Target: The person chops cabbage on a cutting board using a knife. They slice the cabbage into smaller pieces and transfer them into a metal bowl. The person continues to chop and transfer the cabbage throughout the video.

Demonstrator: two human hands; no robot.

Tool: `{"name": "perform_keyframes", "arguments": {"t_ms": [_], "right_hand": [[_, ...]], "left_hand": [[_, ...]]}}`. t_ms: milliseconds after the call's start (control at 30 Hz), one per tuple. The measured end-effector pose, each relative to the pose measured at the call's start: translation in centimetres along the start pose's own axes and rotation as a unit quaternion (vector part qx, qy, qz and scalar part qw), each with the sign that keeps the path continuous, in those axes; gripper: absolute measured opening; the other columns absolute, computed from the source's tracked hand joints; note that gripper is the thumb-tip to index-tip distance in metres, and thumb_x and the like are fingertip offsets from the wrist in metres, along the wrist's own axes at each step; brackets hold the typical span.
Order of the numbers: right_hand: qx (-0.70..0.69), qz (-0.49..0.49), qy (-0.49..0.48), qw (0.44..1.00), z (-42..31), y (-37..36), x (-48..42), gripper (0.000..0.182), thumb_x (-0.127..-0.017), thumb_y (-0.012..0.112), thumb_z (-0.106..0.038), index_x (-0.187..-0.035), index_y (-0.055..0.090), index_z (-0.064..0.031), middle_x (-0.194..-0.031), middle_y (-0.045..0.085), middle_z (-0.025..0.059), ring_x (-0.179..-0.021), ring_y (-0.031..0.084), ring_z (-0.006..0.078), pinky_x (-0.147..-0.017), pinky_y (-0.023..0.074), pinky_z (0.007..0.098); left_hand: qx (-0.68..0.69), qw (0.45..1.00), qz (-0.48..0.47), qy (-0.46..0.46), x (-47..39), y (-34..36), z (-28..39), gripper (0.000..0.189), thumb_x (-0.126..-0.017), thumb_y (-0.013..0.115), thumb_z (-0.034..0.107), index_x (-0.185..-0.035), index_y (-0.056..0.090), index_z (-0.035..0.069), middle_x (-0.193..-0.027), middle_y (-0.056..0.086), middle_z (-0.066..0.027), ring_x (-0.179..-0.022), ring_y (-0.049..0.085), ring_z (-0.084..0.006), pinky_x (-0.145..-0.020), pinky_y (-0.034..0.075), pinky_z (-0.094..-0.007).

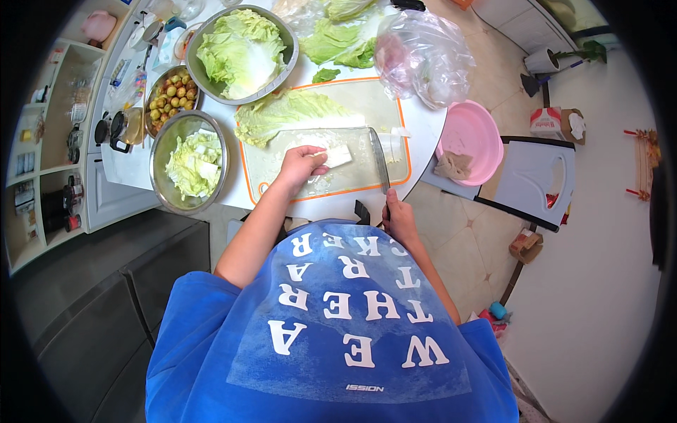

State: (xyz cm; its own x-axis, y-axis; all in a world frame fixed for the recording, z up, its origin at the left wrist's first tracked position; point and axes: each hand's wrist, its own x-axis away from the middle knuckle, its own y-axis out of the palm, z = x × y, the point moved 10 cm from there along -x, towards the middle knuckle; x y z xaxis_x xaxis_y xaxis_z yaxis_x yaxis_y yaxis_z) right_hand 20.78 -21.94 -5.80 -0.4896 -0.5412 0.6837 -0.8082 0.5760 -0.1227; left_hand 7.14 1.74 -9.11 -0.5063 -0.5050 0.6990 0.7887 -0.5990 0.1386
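Note:
My left hand [303, 166] pinches a pale piece of napa cabbage stem [338, 157] over the orange-rimmed cutting board [365, 184]. In my right hand [398, 215] is the handle of a kitchen knife [379, 158], its blade lying over the right part of the board. A long cabbage leaf [296, 113] rests across the board's far side. Further pale stem pieces [392, 146] are right of the blade. Left of the board, a steel bowl [223, 158] holds cut cabbage [195, 165]. Beyond it, a large metal basin [292, 58] holds whole leaves [240, 50].
A bowl of small round fruit [172, 98] and a glass pot [127, 128] stand at left. Cabbage leaves [341, 42] and a clear plastic bag [436, 58] lie beyond the board. A pink basin [478, 132] with a cloth [454, 165] is beside the table's right edge.

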Motion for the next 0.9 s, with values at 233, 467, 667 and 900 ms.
{"name": "perform_keyframes", "arguments": {"t_ms": [233, 467, 667, 900], "right_hand": [[0.023, -0.007, -0.025, 0.999, 0.0, 0.0, -0.6, 0.073, -0.099, 0.044, -0.063, -0.056, 0.05, -0.0042, -0.05, 0.045, 0.0019, -0.046, 0.043, 0.0118, -0.045, 0.0357, 0.0293], [0.044, -0.02, -0.024, 0.999, -0.3, 0.5, -0.7, 0.073, -0.099, 0.044, -0.063, -0.057, 0.051, -0.0034, -0.052, 0.047, 0.0024, -0.048, 0.045, 0.0125, -0.048, 0.0381, 0.0301], [0.083, -0.045, -0.042, 0.995, 0.5, 1.8, -1.0, 0.071, -0.097, 0.048, -0.063, -0.06, 0.052, -0.0028, -0.055, 0.048, 0.0036, -0.049, 0.045, 0.0133, -0.048, 0.0374, 0.0307], [0.202, -0.098, -0.057, 0.973, -0.7, 3.8, -0.5, 0.076, -0.096, 0.045, -0.065, -0.066, 0.056, 0.003, -0.059, 0.052, 0.0089, -0.059, 0.049, 0.018, -0.058, 0.0419, 0.0374]], "left_hand": [[-0.389, 0.905, 0.135, 0.109, 0.8, -2.1, 1.2, 0.038, -0.082, 0.075, 0.026, -0.109, 0.066, 0.002, -0.104, 0.071, -0.0151, -0.097, 0.068, -0.0285, -0.083, 0.054, -0.0386], [-0.46, 0.867, 0.16, 0.108, 3.9, -1.9, 3.0, 0.035, -0.082, 0.072, 0.03, -0.106, 0.066, 0.005, -0.103, 0.07, -0.0157, -0.098, 0.067, -0.0334, -0.084, 0.052, -0.042], [-0.476, 0.863, 0.152, 0.07, 2.4, -2.7, 0.2, 0.039, -0.082, 0.072, 0.038, -0.104, 0.066, 0.007, -0.096, 0.071, -0.0168, -0.093, 0.068, -0.0345, -0.08, 0.053, -0.0435], [-0.499, 0.842, 0.195, 0.065, 1.9, -2.3, 0.6, 0.041, -0.081, 0.073, 0.047, -0.089, 0.071, 0.007, -0.088, 0.072, -0.0167, -0.085, 0.07, -0.034, -0.076, 0.054, -0.0429]]}}
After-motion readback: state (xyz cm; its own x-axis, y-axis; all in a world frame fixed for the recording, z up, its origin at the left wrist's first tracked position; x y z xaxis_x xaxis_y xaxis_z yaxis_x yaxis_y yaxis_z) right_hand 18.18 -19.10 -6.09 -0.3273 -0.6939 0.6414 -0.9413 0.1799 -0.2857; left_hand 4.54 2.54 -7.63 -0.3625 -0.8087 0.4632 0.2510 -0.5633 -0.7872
